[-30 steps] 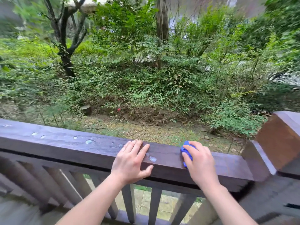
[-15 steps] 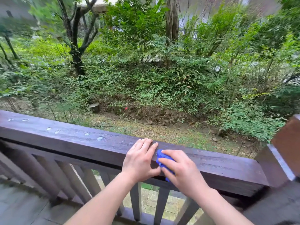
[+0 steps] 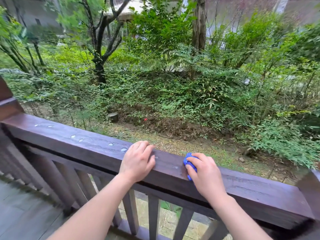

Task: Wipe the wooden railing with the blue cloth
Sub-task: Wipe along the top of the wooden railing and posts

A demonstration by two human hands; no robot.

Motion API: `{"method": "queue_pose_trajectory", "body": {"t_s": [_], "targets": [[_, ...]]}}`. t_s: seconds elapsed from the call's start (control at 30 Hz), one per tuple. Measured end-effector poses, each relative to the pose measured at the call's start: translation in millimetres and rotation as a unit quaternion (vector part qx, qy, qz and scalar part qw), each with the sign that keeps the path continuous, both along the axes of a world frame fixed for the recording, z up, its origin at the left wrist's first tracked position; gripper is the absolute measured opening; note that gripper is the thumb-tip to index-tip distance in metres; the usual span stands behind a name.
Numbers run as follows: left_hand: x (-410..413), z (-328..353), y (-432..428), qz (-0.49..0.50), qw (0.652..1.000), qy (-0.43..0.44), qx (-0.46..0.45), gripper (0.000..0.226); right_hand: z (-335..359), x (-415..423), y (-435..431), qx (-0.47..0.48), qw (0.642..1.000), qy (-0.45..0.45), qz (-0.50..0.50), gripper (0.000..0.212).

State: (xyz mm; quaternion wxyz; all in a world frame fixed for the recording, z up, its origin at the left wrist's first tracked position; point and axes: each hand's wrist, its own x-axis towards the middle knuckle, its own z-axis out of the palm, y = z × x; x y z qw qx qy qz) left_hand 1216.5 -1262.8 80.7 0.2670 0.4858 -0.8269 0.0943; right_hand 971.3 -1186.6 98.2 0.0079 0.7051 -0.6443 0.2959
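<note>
A dark brown wooden railing (image 3: 83, 144) runs from the left post down to the right across the lower half of the view. Water drops (image 3: 73, 136) dot its top to the left of my hands. My right hand (image 3: 206, 174) presses a bunched blue cloth (image 3: 188, 162) onto the top of the rail, and only the cloth's left edge shows under my fingers. My left hand (image 3: 137, 161) rests flat over the rail a little to the left, holding nothing.
Vertical balusters (image 3: 153, 217) stand under the rail. A post (image 3: 7, 103) rises at the far left and another (image 3: 311, 193) at the far right. Grey deck boards (image 3: 22, 213) lie at lower left. Beyond the rail are gravel, bushes and trees.
My right hand with the cloth swept left until it touched my left hand, then slid back right, leaving a gap. The view has shifted left, so the left post now shows.
</note>
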Motion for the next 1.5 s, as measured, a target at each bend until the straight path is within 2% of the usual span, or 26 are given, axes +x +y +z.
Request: {"method": "queue_pose_trajectory", "body": {"t_s": [0.07, 0.17, 0.23, 0.33, 0.4, 0.5, 0.67, 0.83, 0.97, 1.13, 1.33, 1.5], "targets": [[6, -9, -3, 0.011, 1.0, -0.016, 0.005, 0.046, -5, 13, 4, -0.025, 0.999, 0.01, 0.018, 0.017], [9, -18, -6, 0.015, 1.0, -0.018, 0.0, 0.052, -11, 13, 11, -0.034, 0.99, 0.07, 0.116, 0.02], [9, -18, -7, 0.019, 1.0, -0.008, -0.001, 0.052, -5, 6, -1, -0.016, 0.993, 0.068, 0.094, 0.019], [8, -17, -5, 0.018, 1.0, -0.003, -0.004, 0.052, 4, 15, -17, 0.0, 1.0, 0.025, -0.002, 0.018], [9, -18, -5, 0.011, 1.0, -0.002, -0.011, 0.054, -4, 29, -11, -0.02, 0.999, 0.042, 0.02, 0.019], [11, -19, -7, 0.003, 1.0, 0.004, -0.027, 0.055, -12, 28, -1, -0.027, 0.991, 0.072, 0.113, 0.023], [10, -22, -8, 0.011, 1.0, 0.017, -0.024, 0.058, 5, 36, -38, 0.015, 1.0, 0.016, 0.018, 0.022], [10, -25, -10, 0.001, 0.999, 0.028, -0.032, 0.058, 1, 55, -39, 0.019, 0.989, 0.035, 0.141, 0.026], [9, -23, -9, 0.001, 0.999, 0.027, -0.032, 0.058, 12, 63, -60, 0.032, 0.995, 0.008, 0.091, 0.026], [10, -20, -7, -0.012, 0.999, 0.039, -0.024, 0.055, 4, 63, -42, 0.037, 0.98, 0.007, 0.198, 0.027], [13, -18, -6, -0.024, 0.999, 0.045, 0.0, 0.059, 10, 89, -68, 0.032, 0.99, -0.005, 0.139, 0.024], [19, -18, -6, -0.053, 0.998, 0.043, 0.015, 0.064, 0, 64, -54, 0.031, 0.976, 0.014, 0.213, 0.026]]}}
